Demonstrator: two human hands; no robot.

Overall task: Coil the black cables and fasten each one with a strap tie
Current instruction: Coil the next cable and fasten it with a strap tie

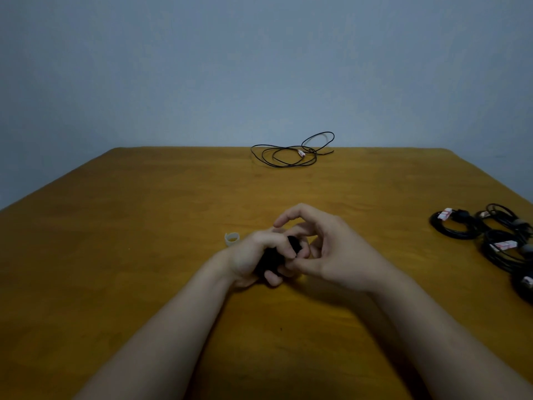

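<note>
My left hand [248,259] grips a bunched black cable coil [271,259] over the middle of the wooden table [115,255]. My right hand [326,249] meets it from the right, its thumb and fingertips pinching at the bundle where a black strap seems to wrap it; the strap is mostly hidden by my fingers. A loose, uncoiled black cable [291,153] with a white tag lies at the table's far edge. A small curled white strap tie [232,237] sits just left of my left hand.
Several coiled and tied black cables [487,235] with white-and-red tags are piled at the table's right edge. A plain blue-grey wall stands behind the table.
</note>
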